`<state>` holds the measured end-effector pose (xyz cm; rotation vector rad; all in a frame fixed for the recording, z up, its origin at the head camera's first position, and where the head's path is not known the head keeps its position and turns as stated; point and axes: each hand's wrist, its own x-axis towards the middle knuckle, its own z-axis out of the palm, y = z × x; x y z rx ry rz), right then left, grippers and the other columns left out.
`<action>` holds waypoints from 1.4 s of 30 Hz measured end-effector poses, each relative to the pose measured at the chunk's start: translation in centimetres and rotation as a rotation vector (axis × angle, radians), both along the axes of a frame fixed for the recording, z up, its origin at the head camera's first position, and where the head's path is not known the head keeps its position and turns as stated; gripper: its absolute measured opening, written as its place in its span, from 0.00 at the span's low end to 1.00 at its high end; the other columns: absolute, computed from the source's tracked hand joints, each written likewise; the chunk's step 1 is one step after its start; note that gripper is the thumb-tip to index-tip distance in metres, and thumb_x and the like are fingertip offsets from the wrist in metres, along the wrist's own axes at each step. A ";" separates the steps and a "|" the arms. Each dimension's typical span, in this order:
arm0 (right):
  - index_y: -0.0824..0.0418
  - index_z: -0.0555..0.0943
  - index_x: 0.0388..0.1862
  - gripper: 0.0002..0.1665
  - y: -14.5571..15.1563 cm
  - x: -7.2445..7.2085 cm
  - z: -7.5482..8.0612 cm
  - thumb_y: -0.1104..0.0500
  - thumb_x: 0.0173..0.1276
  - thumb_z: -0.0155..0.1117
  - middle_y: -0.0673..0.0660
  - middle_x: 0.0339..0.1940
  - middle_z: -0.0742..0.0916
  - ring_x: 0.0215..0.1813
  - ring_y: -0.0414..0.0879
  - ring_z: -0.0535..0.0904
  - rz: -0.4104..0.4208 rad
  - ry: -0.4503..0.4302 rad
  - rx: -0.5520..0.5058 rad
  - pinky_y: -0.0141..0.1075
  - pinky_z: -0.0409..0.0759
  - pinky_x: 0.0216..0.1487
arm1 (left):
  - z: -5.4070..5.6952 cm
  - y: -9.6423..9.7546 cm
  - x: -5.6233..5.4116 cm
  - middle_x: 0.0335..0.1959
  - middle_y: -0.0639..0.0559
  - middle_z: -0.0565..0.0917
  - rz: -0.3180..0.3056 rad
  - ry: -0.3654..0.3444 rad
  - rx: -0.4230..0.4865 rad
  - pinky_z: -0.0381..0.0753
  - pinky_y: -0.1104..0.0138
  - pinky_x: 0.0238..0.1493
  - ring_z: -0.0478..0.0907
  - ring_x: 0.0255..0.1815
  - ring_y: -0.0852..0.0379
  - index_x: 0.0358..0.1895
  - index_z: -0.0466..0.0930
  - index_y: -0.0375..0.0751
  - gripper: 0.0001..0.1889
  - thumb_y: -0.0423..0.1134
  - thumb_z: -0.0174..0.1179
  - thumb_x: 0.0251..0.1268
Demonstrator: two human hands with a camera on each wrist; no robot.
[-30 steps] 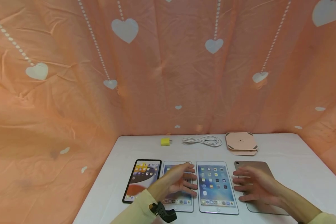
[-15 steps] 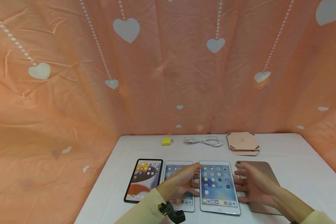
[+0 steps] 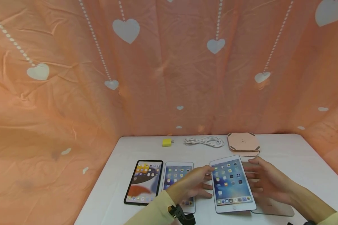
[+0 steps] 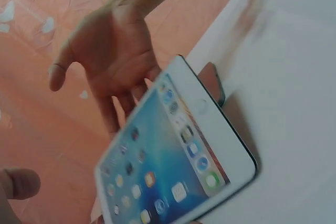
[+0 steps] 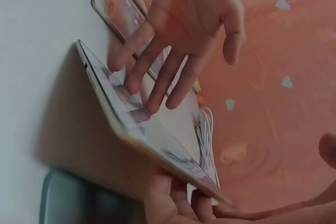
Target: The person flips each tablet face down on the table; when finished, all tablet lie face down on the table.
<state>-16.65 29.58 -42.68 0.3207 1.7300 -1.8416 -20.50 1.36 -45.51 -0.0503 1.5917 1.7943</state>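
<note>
A white tablet (image 3: 231,181) with its screen lit is raised off the table and tilted, between the two hands. My left hand (image 3: 195,184) is at its left edge, fingers extended and thumb apart from the screen. At the opposite edge is my right hand (image 3: 270,182), its fingertips partly hidden behind the tablet. In the right wrist view, the right fingers (image 5: 181,200) lie against the tablet's underside, while the left hand (image 5: 184,30) faces it with fairly straight fingers. The left wrist view shows the right thumb (image 4: 56,77) free of the tablet (image 4: 157,156).
A second white tablet (image 3: 178,175) and a black-framed tablet (image 3: 146,179) lie at left. Partly covered at right is a bronze-backed tablet (image 3: 273,207). Behind are a yellow charger plug (image 3: 166,142), a coiled white cable (image 3: 204,141) and a pink octagonal stand (image 3: 243,142).
The white tablet lay flat between the hands a second ago. It has risen, tilted and moved right over part of the bronze tablet, and both hands have moved right with it.
</note>
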 end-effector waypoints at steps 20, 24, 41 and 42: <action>0.69 0.38 0.91 0.57 0.0 -0.3 4.0 0.28 0.87 0.34 0.80 0.86 0.52 0.76 0.73 0.68 0.141 0.106 0.158 0.64 0.87 0.63 | 3.2 0.2 -0.4 0.77 0.29 0.74 -0.131 0.007 0.336 0.71 0.31 0.78 0.73 0.78 0.25 0.82 0.66 0.31 0.34 0.49 0.49 0.83; 0.70 0.39 0.90 0.55 -1.2 -0.2 4.5 0.31 0.88 0.35 0.80 0.86 0.53 0.77 0.75 0.67 0.146 0.133 0.161 0.67 0.87 0.63 | 5.0 0.1 -0.9 0.80 0.29 0.70 -0.187 -0.026 0.371 0.66 0.31 0.81 0.70 0.81 0.27 0.84 0.64 0.33 0.36 0.53 0.49 0.84; 0.69 0.46 0.89 0.49 -5.9 0.0 5.4 0.35 0.88 0.41 0.74 0.82 0.56 0.75 0.71 0.65 0.113 0.147 0.068 0.59 0.90 0.57 | 7.0 -0.2 -1.5 0.73 0.35 0.70 -0.186 -0.122 0.327 0.63 0.25 0.79 0.64 0.81 0.25 0.81 0.64 0.30 0.41 0.61 0.52 0.80; 0.69 0.47 0.88 0.49 -6.1 0.0 5.3 0.36 0.88 0.42 0.73 0.81 0.57 0.74 0.69 0.65 0.107 0.144 0.057 0.59 0.90 0.56 | 7.0 -0.4 -1.5 0.73 0.35 0.69 -0.183 -0.129 0.320 0.63 0.24 0.78 0.64 0.81 0.25 0.81 0.64 0.31 0.42 0.61 0.52 0.80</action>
